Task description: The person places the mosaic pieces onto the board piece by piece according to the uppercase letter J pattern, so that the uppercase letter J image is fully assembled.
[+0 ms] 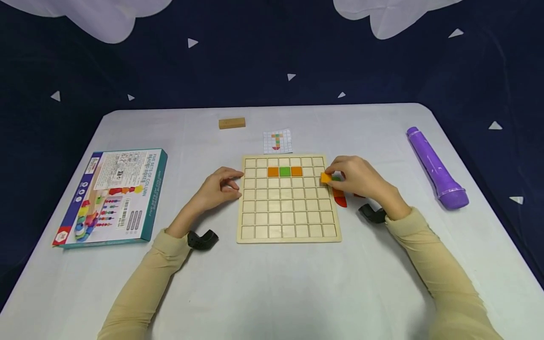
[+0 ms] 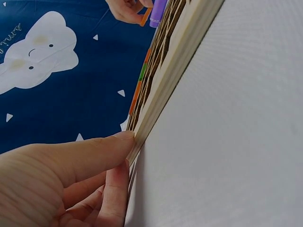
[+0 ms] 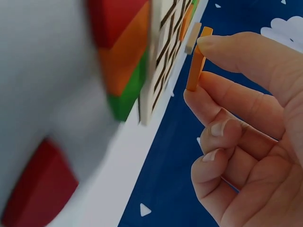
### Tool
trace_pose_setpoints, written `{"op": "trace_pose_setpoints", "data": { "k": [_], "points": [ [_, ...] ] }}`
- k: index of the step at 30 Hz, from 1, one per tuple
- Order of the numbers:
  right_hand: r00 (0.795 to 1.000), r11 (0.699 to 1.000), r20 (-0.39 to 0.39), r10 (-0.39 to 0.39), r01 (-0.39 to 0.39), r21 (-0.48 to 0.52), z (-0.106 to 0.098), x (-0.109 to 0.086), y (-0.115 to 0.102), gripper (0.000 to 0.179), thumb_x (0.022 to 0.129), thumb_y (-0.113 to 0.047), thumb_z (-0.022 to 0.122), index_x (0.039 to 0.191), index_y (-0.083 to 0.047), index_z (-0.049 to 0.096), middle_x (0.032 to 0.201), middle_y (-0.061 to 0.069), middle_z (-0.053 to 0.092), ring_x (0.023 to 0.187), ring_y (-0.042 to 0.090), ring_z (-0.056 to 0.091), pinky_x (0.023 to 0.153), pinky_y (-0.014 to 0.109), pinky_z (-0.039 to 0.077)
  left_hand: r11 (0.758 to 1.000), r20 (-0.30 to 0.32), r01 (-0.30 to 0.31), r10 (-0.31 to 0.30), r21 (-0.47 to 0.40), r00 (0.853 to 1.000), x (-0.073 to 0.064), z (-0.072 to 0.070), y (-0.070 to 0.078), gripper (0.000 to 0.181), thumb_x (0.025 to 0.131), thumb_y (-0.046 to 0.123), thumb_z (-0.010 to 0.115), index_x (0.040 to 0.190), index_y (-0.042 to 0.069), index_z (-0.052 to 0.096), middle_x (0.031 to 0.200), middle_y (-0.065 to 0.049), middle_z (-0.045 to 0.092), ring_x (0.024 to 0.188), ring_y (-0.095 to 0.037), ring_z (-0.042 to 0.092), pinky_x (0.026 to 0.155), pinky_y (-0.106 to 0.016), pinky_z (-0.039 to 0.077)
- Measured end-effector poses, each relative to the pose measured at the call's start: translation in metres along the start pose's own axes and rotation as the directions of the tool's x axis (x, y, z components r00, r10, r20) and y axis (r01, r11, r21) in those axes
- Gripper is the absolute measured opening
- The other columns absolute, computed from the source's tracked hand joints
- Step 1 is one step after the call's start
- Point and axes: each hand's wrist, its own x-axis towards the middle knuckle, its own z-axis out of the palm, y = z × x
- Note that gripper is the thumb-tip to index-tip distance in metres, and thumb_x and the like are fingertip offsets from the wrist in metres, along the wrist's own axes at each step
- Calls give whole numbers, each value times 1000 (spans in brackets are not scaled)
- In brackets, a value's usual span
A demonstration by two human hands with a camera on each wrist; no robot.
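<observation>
The reference landmark is the grid board, flat on the bench. A printed carton lies well to its left, presumably to keep the work area free. A black wrist device sits on the left wrist, to the left of the board's near corner. The left hand is at the board's left edge: thumb and fingers hold the rim, probably to stop the board from sliding.

A wooden block lies beyond the board's far-left corner. A pattern card lies just beyond the far edge, apparently so the printed figure stays readable. In the board's second row from that edge, two orange tiles flank a green tile.

The right hand pinches a yellow-orange tile above the board's right edge. Thumb and fingers grasp it by its edges, which likely leaves the underside free for seating. Loose pieces, green, orange and red, lie just right of the board, seemingly for short reach; a separate red piece lies farther out. A second wrist device follows, then a purple tube, well right of the board.
</observation>
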Motion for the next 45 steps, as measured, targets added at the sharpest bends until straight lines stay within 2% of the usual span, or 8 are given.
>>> {"op": "trace_pose_setpoints", "data": {
  "k": [8, 12, 16, 32, 39, 45],
  "points": [
    [999, 999, 7, -51, 51, 4, 5, 14, -11, 21, 79, -18, 74, 96, -6, 74, 93, 6, 70, 72, 17, 58, 62, 27, 46, 1000, -1, 5, -5, -11, 1000, 0, -1, 2, 53, 77, -7, 69, 127, -8, 52, 124, -24, 49, 94, -25, 59, 73, -5, 48],
    [997, 997, 1, -75, 75, 14, 6, 21, -18, 21, 79, -18, 74, 95, -6, 74, 92, 6, 70, 76, 17, 61, 65, 29, 50, 1000, -4, 5, -5, -8, 1000, 1, -1, 4, 53, 77, -7, 69, 127, -8, 52, 123, -23, 49, 95, -28, 59, 72, -5, 48],
    [996, 995, 2, -95, 95, 20, 10, 28, -24, 23, 79, -23, 75, 95, -6, 74, 91, 5, 69, 79, 17, 62, 68, 31, 52, 1000, -3, 5, -5, -5, 1000, 0, -1, 4, 53, 77, -7, 69, 127, -8, 52, 123, -24, 49, 95, -28, 59, 73, -5, 48],
    [982, 983, 35, -184, 184, -8, 21, 51, -40, 20, 81, -21, 72, 94, -6, 74, 92, 6, 69, 82, 18, 63, 72, 33, 54, 1000, 2, 17, -17, -12, 1000, 0, -3, 6, 53, 78, -8, 68, 128, -8, 50, 124, -23, 48, 97, -32, 58, 72, -4, 47],
    [986, 987, 60, -155, 157, -34, 23, 55, -47, 17, 80, -20, 73, 92, -7, 74, 89, 5, 69, 76, 16, 60, 68, 31, 52, 1000, 6, 13, -13, -13, 1000, 1, -3, 6, 53, 78, -7, 68, 128, -8, 50, 125, -24, 48, 97, -33, 59, 72, -5, 47],
    [985, 987, 94, -142, 148, -63, 27, 55, -50, 15, 80, -19, 73, 91, -8, 74, 89, 5, 68, 74, 14, 59, 67, 30, 51, 1000, 8, 12, -12, 11, 1000, 0, -1, 4, 53, 78, -5, 69, 128, -7, 52, 125, -23, 49, 93, -21, 59, 71, -5, 48]
  ]
}}
